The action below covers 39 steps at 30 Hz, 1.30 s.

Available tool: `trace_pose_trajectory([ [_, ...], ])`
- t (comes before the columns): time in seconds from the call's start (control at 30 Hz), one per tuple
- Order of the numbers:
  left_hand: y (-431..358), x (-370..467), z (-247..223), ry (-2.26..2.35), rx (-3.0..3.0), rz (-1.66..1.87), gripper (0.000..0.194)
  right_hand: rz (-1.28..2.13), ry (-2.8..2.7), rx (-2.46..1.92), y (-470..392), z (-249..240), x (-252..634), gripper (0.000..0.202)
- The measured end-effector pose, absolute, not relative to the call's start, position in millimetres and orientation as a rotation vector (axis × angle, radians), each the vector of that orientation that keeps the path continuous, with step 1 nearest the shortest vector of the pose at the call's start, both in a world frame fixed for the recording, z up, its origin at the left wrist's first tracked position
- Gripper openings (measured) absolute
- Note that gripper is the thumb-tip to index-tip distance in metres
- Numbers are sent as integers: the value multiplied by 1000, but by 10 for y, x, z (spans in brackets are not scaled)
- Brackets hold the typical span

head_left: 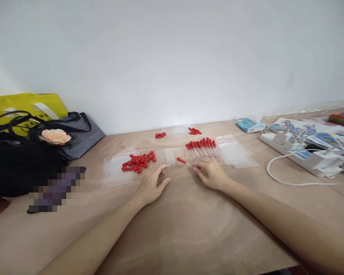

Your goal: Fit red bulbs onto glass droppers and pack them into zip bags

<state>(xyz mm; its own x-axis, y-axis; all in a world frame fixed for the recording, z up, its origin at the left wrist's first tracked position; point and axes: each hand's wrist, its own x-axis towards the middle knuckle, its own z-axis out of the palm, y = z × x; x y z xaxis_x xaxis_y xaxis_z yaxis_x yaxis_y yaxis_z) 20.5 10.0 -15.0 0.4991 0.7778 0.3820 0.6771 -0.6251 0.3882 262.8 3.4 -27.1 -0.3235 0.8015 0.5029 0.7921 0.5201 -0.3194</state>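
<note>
My left hand [155, 184] is open, its fingers reaching toward a row of clear thin tubes [164, 156] and its thumb held apart. My right hand [210, 173] is closed at the fingertips, seemingly around the faint clear stem of a dropper whose red rubber bulb [181, 160] points left. Left of the tubes lies a loose heap of red bulbs [139, 162]. Just beyond my right hand, several droppers with red bulbs [203, 147] lie side by side, bulbs toward the wall. The stem inside my right fingertips is mostly hidden.
Clear zip bags lie at left [114, 168] and right [237, 152]. Two small groups of red bulbs [161, 135] sit near the wall. A white power strip [301, 152] with cables stands right, by a blue packet [250, 125]. Bags [80, 133] fill the left.
</note>
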Motion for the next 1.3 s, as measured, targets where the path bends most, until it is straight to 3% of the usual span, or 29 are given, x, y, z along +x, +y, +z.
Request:
trace_pose_trajectory([
  [0.17,123,214,-164,1196,2587,714,15,51,-1679,-1697,366,-246,2733,21],
  [0.37,114,214,-148,1167,2567,709,14,53,-1510,-1971,631,-198,2619,17],
  [0.9,93,233,-134,1177,2588,682,13,-66,-1804,-2047,687,-131,2197,28],
  [1.13,258,41,-98,1910,2755,831,15,-21,-1814,-2171,797,-118,1982,25],
  [1.3,441,-146,-72,2287,2726,720,22,-59,-1776,-2196,808,-119,2004,27],
])
